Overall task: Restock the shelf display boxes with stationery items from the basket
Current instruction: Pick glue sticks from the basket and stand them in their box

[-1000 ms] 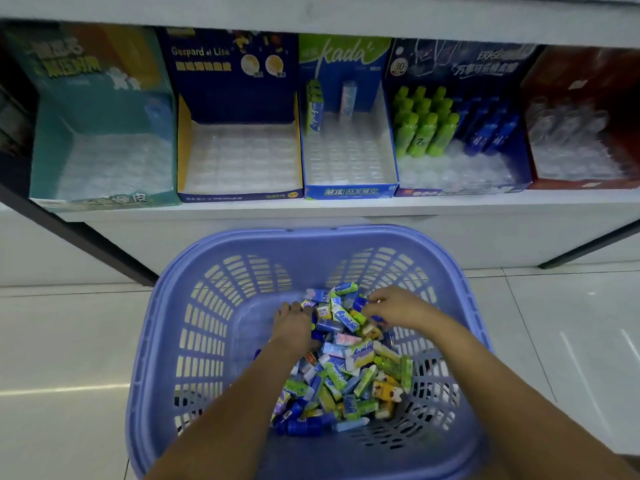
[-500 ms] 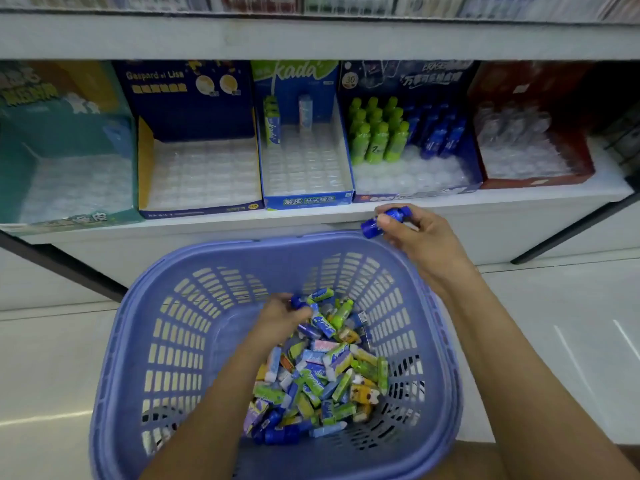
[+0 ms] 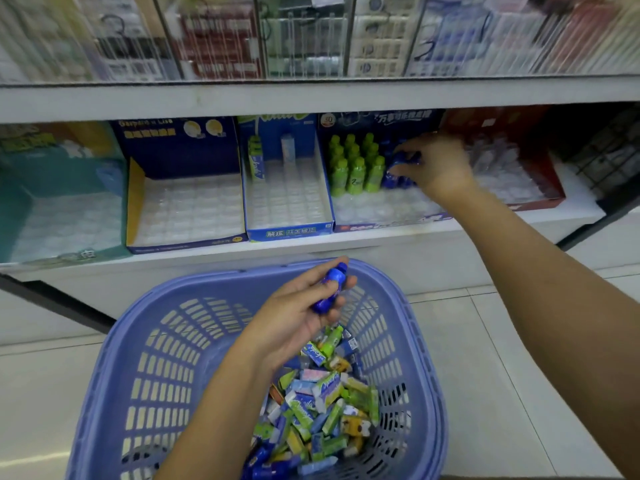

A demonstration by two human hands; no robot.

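Note:
A lilac plastic basket (image 3: 145,344) stands on the floor with a heap of small stationery packs (image 3: 318,403) in it. Above the basket my left hand (image 3: 294,313) grips a small blue bottle-shaped item (image 3: 329,287). My right hand (image 3: 433,164) reaches into the dark blue display box (image 3: 388,220) on the shelf and holds another blue bottle-shaped item (image 3: 403,157) beside the blue ones standing there. Green bottle-shaped items (image 3: 356,164) fill the left side of that box.
Along the white shelf (image 3: 311,247) stand a teal box (image 3: 59,209), a yellow-sided blue box (image 3: 187,213), a blue box (image 3: 287,202) with two items, and a red box (image 3: 512,178). An upper shelf holds hanging packets. Tiled floor lies on both sides of the basket.
My right hand rose from the basket with a blue item and reached into the dark blue display box. My left hand lifted another blue item out of the heap. The view tilted upward.

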